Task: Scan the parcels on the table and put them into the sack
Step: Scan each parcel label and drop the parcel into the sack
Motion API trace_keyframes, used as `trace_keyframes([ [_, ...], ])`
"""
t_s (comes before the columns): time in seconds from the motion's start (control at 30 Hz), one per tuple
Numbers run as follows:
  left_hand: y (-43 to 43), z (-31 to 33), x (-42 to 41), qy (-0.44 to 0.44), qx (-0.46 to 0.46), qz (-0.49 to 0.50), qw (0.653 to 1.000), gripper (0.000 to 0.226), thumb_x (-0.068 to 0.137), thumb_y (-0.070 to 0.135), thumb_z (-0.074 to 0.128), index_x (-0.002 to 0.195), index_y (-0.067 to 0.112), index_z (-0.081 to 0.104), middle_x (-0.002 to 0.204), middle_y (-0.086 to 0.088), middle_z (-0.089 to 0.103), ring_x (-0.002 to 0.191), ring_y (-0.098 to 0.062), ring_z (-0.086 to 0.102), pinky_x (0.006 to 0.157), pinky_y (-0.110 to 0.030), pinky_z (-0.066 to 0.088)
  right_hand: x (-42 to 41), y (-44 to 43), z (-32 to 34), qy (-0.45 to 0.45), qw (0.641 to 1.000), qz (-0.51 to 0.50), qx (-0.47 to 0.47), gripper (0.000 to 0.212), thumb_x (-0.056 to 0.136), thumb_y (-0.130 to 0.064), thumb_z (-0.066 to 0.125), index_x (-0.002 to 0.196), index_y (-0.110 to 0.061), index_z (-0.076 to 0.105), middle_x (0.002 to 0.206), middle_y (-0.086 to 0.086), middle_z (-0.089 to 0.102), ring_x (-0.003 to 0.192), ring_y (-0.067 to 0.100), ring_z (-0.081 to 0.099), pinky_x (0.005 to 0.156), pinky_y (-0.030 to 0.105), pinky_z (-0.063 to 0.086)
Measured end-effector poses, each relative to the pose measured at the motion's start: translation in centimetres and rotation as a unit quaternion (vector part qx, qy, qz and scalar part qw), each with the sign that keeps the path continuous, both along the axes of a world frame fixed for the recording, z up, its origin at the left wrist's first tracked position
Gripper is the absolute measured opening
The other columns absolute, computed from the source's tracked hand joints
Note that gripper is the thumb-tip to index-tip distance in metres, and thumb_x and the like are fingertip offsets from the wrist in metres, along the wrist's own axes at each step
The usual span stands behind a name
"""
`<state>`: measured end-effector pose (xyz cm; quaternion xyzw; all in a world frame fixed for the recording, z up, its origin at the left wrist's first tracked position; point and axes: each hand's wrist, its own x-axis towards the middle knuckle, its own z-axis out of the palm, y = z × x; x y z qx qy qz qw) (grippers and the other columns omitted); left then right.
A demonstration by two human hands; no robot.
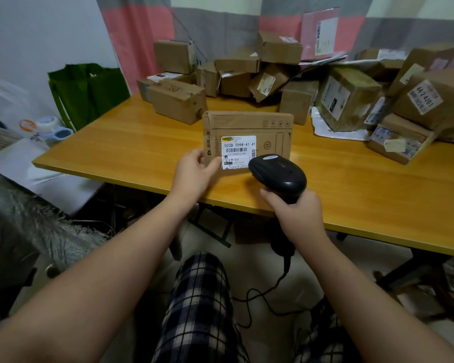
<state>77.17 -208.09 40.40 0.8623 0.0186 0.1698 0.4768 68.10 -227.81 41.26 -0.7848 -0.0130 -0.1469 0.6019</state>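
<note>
Head view, from the left: a grey woven sack (24, 213) with a frayed rim sits low, left of the counter (116, 142). Behind it stands a green bag (89, 93), and two rolls of tape (63, 133) lie near the counter's left corner. The left hand (192, 176) grips a flat cardboard parcel (247, 124) by its lower left corner. Its fingers (197, 156) curl round the edge and the thumb presses on the front just beside the white label (238, 150). The parcel is held upright near the counter's front edge, label toward the camera; whether its bottom edge touches the wood I cannot tell. Just right of the label, a black scanner (278, 174) points its head at the parcel and overlaps its lower right corner in this view. The right hand (296, 216) is wrapped tight round the scanner's handle, and a black cable (260, 292) trails from it down to the floor. Along the back and right of the counter lies a heap of cardboard parcels (351, 98), behind the held one. Checked trousers (202, 297) show below, between the arms.
</note>
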Motion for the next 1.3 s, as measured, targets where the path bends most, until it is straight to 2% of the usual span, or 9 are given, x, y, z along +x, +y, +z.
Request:
trace_keyframes([
  [0.13, -0.4, 0.2, -0.3, -0.005, -0.042, -0.009, 0.999, 0.025, 0.088, 0.023, 0.069, 0.109, 0.011, 0.062, 0.095, 0.005, 0.067, 0.080, 0.001, 0.062, 0.051, -0.008, 0.041, -0.2, 0.1, 0.0, 0.004, 1.000, 0.003, 0.003, 0.019, 0.080, -0.024, 0.076, 0.075, -0.035, 0.060, 0.069, -0.014, 0.062, 0.068, -0.011, 0.059, 0.053, 0.006, 0.042],
  [0.2, -0.5, 0.3, -0.5, -0.001, -0.059, -0.008, 0.998, 0.034, 0.088, 0.023, 0.069, 0.118, 0.011, 0.058, 0.097, 0.005, 0.069, 0.069, 0.006, 0.064, 0.053, -0.003, 0.043, -0.2, 0.0, 0.0, 0.008, 1.000, 0.007, 0.001, 0.018, 0.080, -0.025, 0.075, 0.076, -0.034, 0.060, 0.069, -0.013, 0.061, 0.068, -0.009, 0.058, 0.053, 0.007, 0.042],
  [0.43, -0.6, 0.4, -0.7, -0.006, -0.060, -0.003, 0.998, 0.039, 0.088, 0.023, 0.069, 0.122, 0.011, 0.055, 0.104, 0.000, 0.070, 0.084, -0.008, 0.067, 0.056, -0.004, 0.045, -0.4, -0.1, 0.3, -0.002, 1.000, 0.014, 0.008, 0.019, 0.080, -0.021, 0.075, 0.075, -0.034, 0.061, 0.067, -0.013, 0.061, 0.064, -0.011, 0.057, 0.052, 0.004, 0.039],
  [0.67, 0.3, 0.7, -1.8, -0.016, -0.085, -0.008, 0.996, 0.029, 0.087, 0.021, 0.069, 0.112, 0.015, 0.055, 0.090, 0.015, 0.066, 0.068, 0.011, 0.062, 0.059, -0.004, 0.044, -0.7, 0.5, 0.5, -0.001, 0.999, 0.037, 0.016, 0.019, 0.080, -0.022, 0.075, 0.079, -0.036, 0.062, 0.071, -0.013, 0.064, 0.069, -0.010, 0.059, 0.056, 0.006, 0.041],
  [0.77, 2.2, 0.6, -4.3, -0.025, -0.138, 0.013, 0.990, 0.030, 0.087, 0.020, 0.070, 0.112, 0.014, 0.053, 0.084, 0.014, 0.064, 0.075, 0.006, 0.065, 0.067, -0.011, 0.049, -1.0, 1.9, 0.8, -0.007, 0.998, 0.064, 0.026, 0.018, 0.080, -0.020, 0.075, 0.077, -0.034, 0.063, 0.069, -0.011, 0.065, 0.067, -0.008, 0.059, 0.057, 0.009, 0.044],
  [0.9, 6.7, -0.2, -10.7, -0.086, -0.194, 0.086, 0.974, 0.022, 0.086, 0.005, 0.068, 0.101, 0.014, 0.055, 0.074, 0.015, 0.062, 0.063, 0.009, 0.060, 0.063, -0.007, 0.045, -1.9, 5.8, 0.5, 0.008, 0.988, 0.150, 0.039, 0.018, 0.079, -0.020, 0.077, 0.075, -0.033, 0.065, 0.071, -0.004, 0.070, 0.070, -0.002, 0.064, 0.061, 0.018, 0.050],
  [1.1, 14.0, -3.6, -22.6, -0.124, -0.191, 0.293, 0.929, 0.025, 0.087, 0.003, 0.065, 0.105, 0.011, 0.050, 0.080, 0.007, 0.057, 0.059, 0.007, 0.050, 0.063, -0.009, 0.043, -4.1, 16.4, -1.6, 0.016, 0.950, 0.311, 0.002, 0.019, 0.076, -0.020, 0.080, 0.081, -0.034, 0.067, 0.071, -0.019, 0.068, 0.076, -0.008, 0.064, 0.063, 0.005, 0.046],
  [1.23, 18.4, -5.3, -28.4, -0.110, -0.136, 0.426, 0.887, 0.028, 0.088, 0.009, 0.066, 0.109, 0.012, 0.049, 0.087, 0.012, 0.057, 0.067, 0.012, 0.054, 0.065, -0.005, 0.042, -5.8, 22.3, -3.4, 0.035, 0.920, 0.384, -0.071, 0.018, 0.076, -0.026, 0.079, 0.083, -0.011, 0.071, 0.074, 0.002, 0.071, 0.072, 0.005, 0.064, 0.065, 0.028, 0.053],
  [1.3, 20.6, -6.2, -30.7, -0.090, -0.101, 0.488, 0.862, 0.027, 0.088, 0.014, 0.067, 0.106, 0.016, 0.047, 0.086, 0.014, 0.053, 0.070, 0.012, 0.052, 0.064, -0.003, 0.039, -6.1, 24.4, -4.0, 0.032, 0.909, 0.404, -0.095, 0.021, 0.077, -0.027, 0.079, 0.085, -0.009, 0.071, 0.075, 0.005, 0.071, 0.074, 0.003, 0.064, 0.065, 0.030, 0.053],
])
